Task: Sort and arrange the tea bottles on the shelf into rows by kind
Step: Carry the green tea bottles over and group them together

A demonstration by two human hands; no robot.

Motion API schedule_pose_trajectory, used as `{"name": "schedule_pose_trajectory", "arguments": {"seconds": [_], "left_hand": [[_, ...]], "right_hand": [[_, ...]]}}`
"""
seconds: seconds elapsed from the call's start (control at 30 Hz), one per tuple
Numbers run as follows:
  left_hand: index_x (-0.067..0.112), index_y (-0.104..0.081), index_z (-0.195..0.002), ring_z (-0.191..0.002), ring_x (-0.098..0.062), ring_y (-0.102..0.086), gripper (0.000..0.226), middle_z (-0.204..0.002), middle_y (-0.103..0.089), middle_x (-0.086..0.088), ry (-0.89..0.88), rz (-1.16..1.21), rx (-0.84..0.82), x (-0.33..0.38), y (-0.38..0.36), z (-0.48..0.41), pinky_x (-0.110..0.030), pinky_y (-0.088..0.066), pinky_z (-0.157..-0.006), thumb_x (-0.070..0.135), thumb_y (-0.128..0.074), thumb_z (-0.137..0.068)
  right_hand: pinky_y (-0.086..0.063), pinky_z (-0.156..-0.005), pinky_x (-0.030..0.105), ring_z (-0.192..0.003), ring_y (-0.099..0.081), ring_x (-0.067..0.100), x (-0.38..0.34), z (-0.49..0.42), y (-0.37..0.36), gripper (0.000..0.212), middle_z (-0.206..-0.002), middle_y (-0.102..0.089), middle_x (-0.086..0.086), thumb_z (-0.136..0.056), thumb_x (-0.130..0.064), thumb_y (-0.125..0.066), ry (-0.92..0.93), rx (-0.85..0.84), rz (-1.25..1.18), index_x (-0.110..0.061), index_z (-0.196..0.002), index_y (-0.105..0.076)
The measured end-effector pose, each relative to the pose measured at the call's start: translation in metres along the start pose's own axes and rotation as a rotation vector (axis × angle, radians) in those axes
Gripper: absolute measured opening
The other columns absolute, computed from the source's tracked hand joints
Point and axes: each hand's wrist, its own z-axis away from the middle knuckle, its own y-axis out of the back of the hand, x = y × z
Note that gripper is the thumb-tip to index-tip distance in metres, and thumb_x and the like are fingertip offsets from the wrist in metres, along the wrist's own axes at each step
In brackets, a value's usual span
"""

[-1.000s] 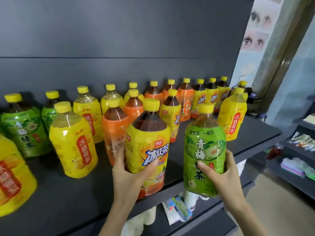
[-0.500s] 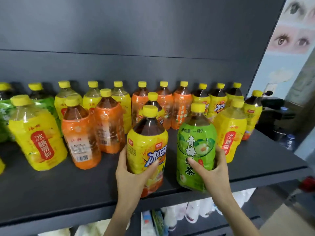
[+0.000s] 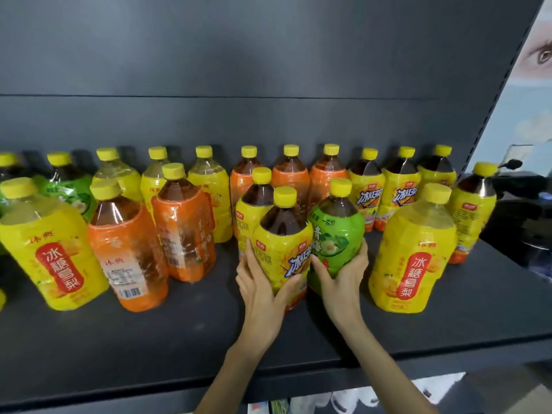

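Note:
My left hand (image 3: 261, 291) grips a yellow-labelled iced black tea bottle (image 3: 283, 243) near the middle of the dark shelf (image 3: 179, 339). My right hand (image 3: 343, 276) grips a green-labelled plum green tea bottle (image 3: 336, 231) just to its right, touching it. Both bottles stand upright on the shelf. Behind them a back row runs from green bottles (image 3: 67, 186) at the left through yellow pear bottles (image 3: 209, 186) and orange bottles (image 3: 291, 174) to iced black tea bottles (image 3: 400, 186).
Two orange bottles (image 3: 128, 249) and a yellow pear bottle (image 3: 50, 249) stand front left. Another pear bottle (image 3: 413, 258) stands front right, close to my right hand. Bare shelf lies along the front edge. Goods show on a lower shelf (image 3: 328, 401).
Both hands moved the two bottles inward from the front edge, deeper onto the shelf. The bottles now stand closer together, and the view has shifted left and nearer.

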Motion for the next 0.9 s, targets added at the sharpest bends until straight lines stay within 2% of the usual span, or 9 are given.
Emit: {"name": "schedule_pose_trajectory", "arguments": {"seconds": [0.1,0.23,0.37,0.47,0.53,0.63,0.73,0.8,0.9], "left_hand": [[0.054,0.024,-0.134,-0.128,-0.006,-0.011,0.088,-0.148,-0.007,0.000,-0.024,-0.054,-0.040,-0.005,-0.010,-0.009,-0.033,-0.013,-0.108,0.080,-0.037,-0.076],[0.047,0.013,-0.138,-0.112,0.008,-0.007,0.077,-0.134,-0.011,0.009,-0.022,-0.004,-0.043,0.002,-0.017,-0.015,-0.024,-0.012,-0.103,0.056,-0.041,-0.084],[0.043,0.008,-0.140,-0.131,-0.002,-0.013,0.073,-0.139,-0.015,0.009,-0.041,0.041,-0.038,0.005,-0.017,-0.016,-0.027,-0.017,-0.112,0.050,-0.041,-0.087],[0.040,0.006,-0.142,-0.140,-0.003,-0.006,0.069,-0.152,-0.010,0.008,-0.036,0.012,-0.087,0.002,-0.011,-0.009,-0.023,-0.013,-0.114,0.044,-0.041,-0.091],[0.031,-0.005,-0.148,-0.141,-0.004,-0.014,0.063,-0.156,-0.017,0.004,-0.014,0.001,-0.121,-0.001,-0.001,0.001,-0.022,-0.018,-0.114,0.032,-0.042,-0.097],[0.022,-0.031,-0.146,-0.126,-0.010,-0.045,0.048,-0.140,-0.048,-0.002,0.031,-0.051,-0.108,-0.002,0.026,0.026,-0.027,-0.036,-0.107,0.025,-0.043,-0.100],[0.021,-0.046,-0.139,-0.124,-0.015,-0.049,0.042,-0.134,-0.055,0.002,0.041,-0.291,-0.032,-0.005,0.066,0.057,-0.037,-0.040,-0.102,0.035,-0.041,-0.100],[0.019,-0.052,-0.133,-0.116,-0.022,-0.054,0.046,-0.126,-0.060,0.000,0.024,-0.480,0.048,-0.008,0.098,0.076,-0.042,-0.045,-0.093,0.043,-0.037,-0.098],[0.012,-0.061,-0.122,-0.099,-0.030,-0.062,0.051,-0.113,-0.067,-0.005,-0.001,-0.684,0.124,-0.008,0.141,0.102,-0.043,-0.050,-0.081,0.045,-0.035,-0.093]], "right_hand": [[-0.018,-0.106,0.021,-0.134,-0.019,0.012,0.004,-0.011,-0.007,0.092,-0.151,-0.018,0.020,-0.088,-0.026,-0.065,0.005,0.000,0.034,-0.010,-0.150,0.000],[-0.021,-0.111,0.034,-0.140,-0.020,0.029,0.009,-0.020,-0.008,0.081,-0.152,-0.015,0.023,-0.094,-0.022,-0.054,0.013,-0.028,0.067,-0.014,-0.151,0.003],[-0.022,-0.116,0.047,-0.144,-0.015,0.031,0.007,-0.025,-0.009,0.084,-0.155,-0.008,0.021,-0.093,-0.011,-0.054,-0.012,-0.063,0.062,-0.017,-0.151,0.006],[-0.016,-0.117,0.042,-0.146,-0.008,0.028,0.007,-0.021,-0.002,0.086,-0.157,0.000,0.017,-0.093,0.000,-0.051,-0.023,-0.152,0.071,-0.019,-0.150,0.011],[-0.013,-0.115,0.032,-0.147,-0.006,0.024,0.008,-0.014,0.009,0.085,-0.159,0.001,0.012,-0.094,0.002,-0.048,-0.050,-0.252,0.060,-0.021,-0.151,0.010],[-0.009,-0.112,0.020,-0.146,-0.007,0.015,0.007,0.002,0.031,0.073,-0.160,-0.005,0.005,-0.098,-0.013,-0.048,-0.043,-0.381,0.057,-0.017,-0.152,-0.001],[-0.014,-0.106,0.013,-0.140,-0.020,0.007,0.000,0.023,0.051,0.060,-0.155,-0.023,0.001,-0.098,-0.024,-0.047,0.024,-0.498,0.131,-0.013,-0.150,-0.019],[-0.019,-0.107,0.017,-0.138,-0.027,0.010,-0.007,0.041,0.061,0.057,-0.152,-0.032,0.000,-0.097,-0.032,-0.045,0.093,-0.565,0.200,-0.014,-0.148,-0.027],[-0.035,-0.107,0.036,-0.129,-0.043,0.020,-0.017,0.067,0.069,0.052,-0.142,-0.047,0.002,-0.097,-0.042,-0.037,0.273,-0.562,0.371,-0.015,-0.140,-0.042]]}}
